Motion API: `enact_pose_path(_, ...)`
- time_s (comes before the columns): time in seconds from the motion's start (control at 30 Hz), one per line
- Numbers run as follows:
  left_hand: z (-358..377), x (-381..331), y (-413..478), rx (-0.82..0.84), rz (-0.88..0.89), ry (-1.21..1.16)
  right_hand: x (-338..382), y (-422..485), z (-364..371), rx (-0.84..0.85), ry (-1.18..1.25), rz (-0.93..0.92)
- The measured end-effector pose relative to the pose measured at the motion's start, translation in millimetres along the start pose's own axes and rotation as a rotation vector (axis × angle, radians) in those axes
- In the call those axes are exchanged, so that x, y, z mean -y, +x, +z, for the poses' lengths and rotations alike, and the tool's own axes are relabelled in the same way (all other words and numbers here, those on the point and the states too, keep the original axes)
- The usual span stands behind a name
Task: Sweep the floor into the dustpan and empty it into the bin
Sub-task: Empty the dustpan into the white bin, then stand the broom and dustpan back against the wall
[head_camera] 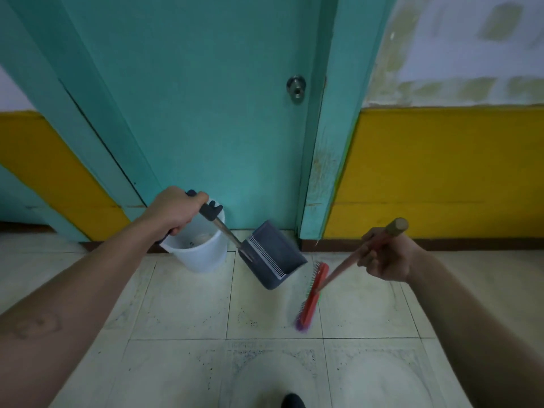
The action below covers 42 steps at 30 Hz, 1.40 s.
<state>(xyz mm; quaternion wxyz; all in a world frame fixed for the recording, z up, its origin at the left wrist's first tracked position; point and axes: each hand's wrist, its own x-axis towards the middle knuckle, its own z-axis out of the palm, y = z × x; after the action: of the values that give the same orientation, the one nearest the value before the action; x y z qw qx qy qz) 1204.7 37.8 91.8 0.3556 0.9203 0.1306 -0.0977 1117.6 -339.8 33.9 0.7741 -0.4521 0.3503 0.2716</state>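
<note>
We see a matt grey plastic dustpan (272, 256), smooth white plastic bucket (197, 248), wooden broom handle (368, 254), shiny metal doorknob (296, 88).

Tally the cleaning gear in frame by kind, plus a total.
dustpan: 1
broom: 1
bin: 1
Total: 3

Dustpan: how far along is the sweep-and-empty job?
Done: nothing clear; what the dustpan holds isn't visible. In hand: left hand grips its handle beside the white bin, right hand holds the broom, head on the floor. Left: dark specks lie there; sweeping and emptying remain.
</note>
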Motion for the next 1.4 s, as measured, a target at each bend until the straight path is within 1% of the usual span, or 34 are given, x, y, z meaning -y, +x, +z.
enact_pose_path(0.23,45.8,-32.9,3.3,-0.055,0.174,0.343,17.9,-9.8,-43.4,-0.041,-0.064,-0.076)
enact_pose_path(0.4,69.5,-43.6,1.5,-0.077,0.288,0.506,28.4,-17.5,-63.9,-0.032,-0.082,-0.115)
enact_pose_path(0.63,88.9,-58.0,9.5,-0.129,0.446,0.682,34.5,-25.5,-80.0,-0.018,-0.134,-0.25)
enact_pose_path(0.73,97.4,-65.3,14.0,-0.133,0.529,0.782,36.6,-24.5,-87.6,0.03,-0.085,-0.341)
enact_pose_path(0.8,103.8,-68.9,22.3,-0.132,0.584,0.824,38.4,-23.8,-92.7,0.117,-0.015,-0.403)
enact_pose_path(0.87,109.2,-71.6,34.7,-0.118,0.626,0.84,41.2,-23.3,-96.0,0.203,0.004,-0.442)
enact_pose_path(0.93,115.1,-77.5,51.7,-0.074,0.667,0.821,48.1,-23.2,-95.4,0.229,-0.012,-0.495)
enact_pose_path(1.0,122.3,-84.8,69.3,-0.026,0.702,0.793,55.2,-24.3,-92.3,0.145,-0.071,-0.54)
enact_pose_path(1.1,135.1,-99.6,99.2,0.065,0.72,0.787,69.5,-21.2,-81.5,-0.111,-0.243,-0.574)
enact_pose_path(1.2,148.3,-115.2,126.5,0.128,0.751,0.762,85.1,-9.6,-70.8,-0.272,-0.391,-0.558)
enact_pose_path(1.33,162.8,-132.6,157.7,0.211,0.841,0.751,103.6,2.8,-56.1,-0.397,-0.603,-0.498)
enact_pose_path(1.4,170.4,-145.7,171.4,0.273,0.863,0.759,112.2,7.5,-53.0,-0.452,-0.664,-0.459)
